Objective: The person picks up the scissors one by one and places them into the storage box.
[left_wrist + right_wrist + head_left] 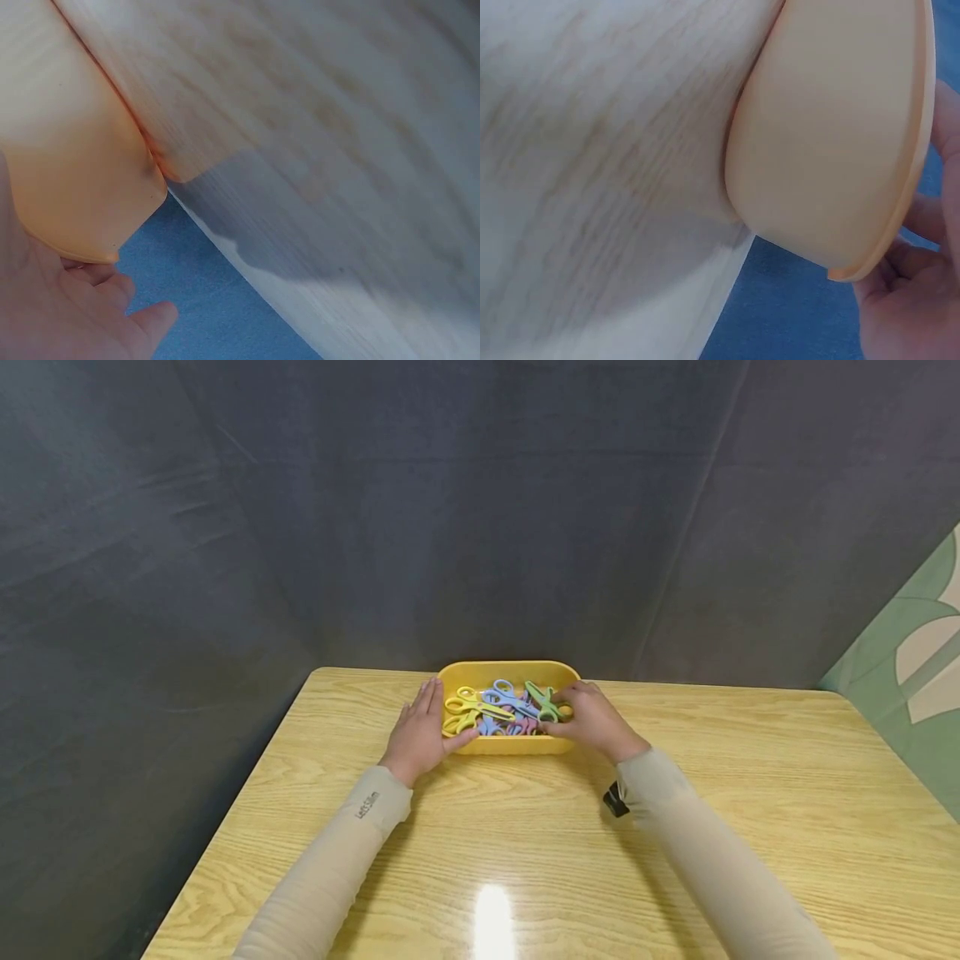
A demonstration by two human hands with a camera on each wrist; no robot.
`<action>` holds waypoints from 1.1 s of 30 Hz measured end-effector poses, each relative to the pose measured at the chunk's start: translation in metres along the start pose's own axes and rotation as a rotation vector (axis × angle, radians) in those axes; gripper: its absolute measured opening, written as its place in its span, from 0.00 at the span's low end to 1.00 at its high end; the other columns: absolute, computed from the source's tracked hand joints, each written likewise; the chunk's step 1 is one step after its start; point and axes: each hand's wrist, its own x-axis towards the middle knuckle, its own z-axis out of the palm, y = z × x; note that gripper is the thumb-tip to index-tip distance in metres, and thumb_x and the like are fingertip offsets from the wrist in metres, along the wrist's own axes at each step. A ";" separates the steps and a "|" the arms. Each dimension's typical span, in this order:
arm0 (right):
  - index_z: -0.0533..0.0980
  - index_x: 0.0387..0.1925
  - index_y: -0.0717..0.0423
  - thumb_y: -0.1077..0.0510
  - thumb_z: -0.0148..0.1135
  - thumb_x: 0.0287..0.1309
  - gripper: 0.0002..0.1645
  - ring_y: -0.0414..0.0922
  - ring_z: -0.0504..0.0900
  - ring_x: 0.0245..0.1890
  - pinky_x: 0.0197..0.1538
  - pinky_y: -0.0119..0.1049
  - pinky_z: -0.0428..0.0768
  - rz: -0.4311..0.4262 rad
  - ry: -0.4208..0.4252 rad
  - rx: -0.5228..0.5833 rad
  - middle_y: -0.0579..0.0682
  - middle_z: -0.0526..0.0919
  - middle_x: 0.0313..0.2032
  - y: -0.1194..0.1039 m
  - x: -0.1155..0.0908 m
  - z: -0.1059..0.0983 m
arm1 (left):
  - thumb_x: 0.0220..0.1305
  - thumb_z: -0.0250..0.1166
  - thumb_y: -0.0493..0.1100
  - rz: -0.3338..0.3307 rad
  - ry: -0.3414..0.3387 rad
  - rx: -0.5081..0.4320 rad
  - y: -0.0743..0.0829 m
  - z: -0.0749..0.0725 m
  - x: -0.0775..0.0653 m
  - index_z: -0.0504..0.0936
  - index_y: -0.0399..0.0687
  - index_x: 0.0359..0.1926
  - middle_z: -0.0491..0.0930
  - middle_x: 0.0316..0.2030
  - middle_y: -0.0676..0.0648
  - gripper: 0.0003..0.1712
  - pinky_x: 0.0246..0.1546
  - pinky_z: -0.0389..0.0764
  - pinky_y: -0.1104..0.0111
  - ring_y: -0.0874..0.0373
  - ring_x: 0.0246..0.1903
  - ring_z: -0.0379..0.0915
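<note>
A yellow plastic tub (510,745) stands near the back edge of the table, holding several pairs of scissors. My left hand (422,731) rests on its left end, fingers stretched along the side and thumb at the front rim. Beside that thumb lie yellow scissors (480,706). My right hand (592,718) reaches over the right end and pinches green scissors (546,700) by the handle. Blue scissors (510,696) lie in the middle, over pink ones that are partly hidden. Both wrist views show the tub's outer wall, with the scissors out of sight.
The wood-grained table (495,827) extends toward me and to the right. Behind it hangs a dark cloth (487,527). A green and cream patterned surface (915,668) stands at the far right. A black wristband (616,800) shows below the right sleeve.
</note>
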 end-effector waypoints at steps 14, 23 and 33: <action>0.83 0.41 0.68 0.50 0.76 0.54 0.24 0.51 0.73 0.37 0.48 0.48 0.72 -0.071 -0.109 -0.069 0.56 0.81 0.36 -0.002 0.013 -0.003 | 0.64 0.55 0.77 0.006 -0.002 0.002 0.000 -0.001 -0.001 0.42 0.36 0.80 0.41 0.80 0.39 0.65 0.75 0.48 0.46 0.47 0.79 0.35; 0.73 0.21 0.60 0.57 0.78 0.53 0.20 0.41 0.64 0.23 0.33 0.37 0.66 -0.149 -0.113 -0.039 0.46 0.71 0.21 -0.001 0.017 -0.001 | 0.63 0.54 0.78 0.010 0.001 0.004 -0.001 0.001 -0.001 0.42 0.36 0.80 0.41 0.80 0.39 0.65 0.75 0.48 0.46 0.46 0.79 0.37; 0.81 0.30 0.62 0.55 0.78 0.54 0.15 0.45 0.72 0.29 0.37 0.40 0.73 -0.099 -0.110 -0.059 0.51 0.80 0.28 -0.002 0.015 0.002 | 0.63 0.55 0.78 0.015 0.005 -0.005 0.001 0.000 -0.002 0.42 0.35 0.80 0.41 0.80 0.39 0.65 0.75 0.48 0.46 0.47 0.79 0.35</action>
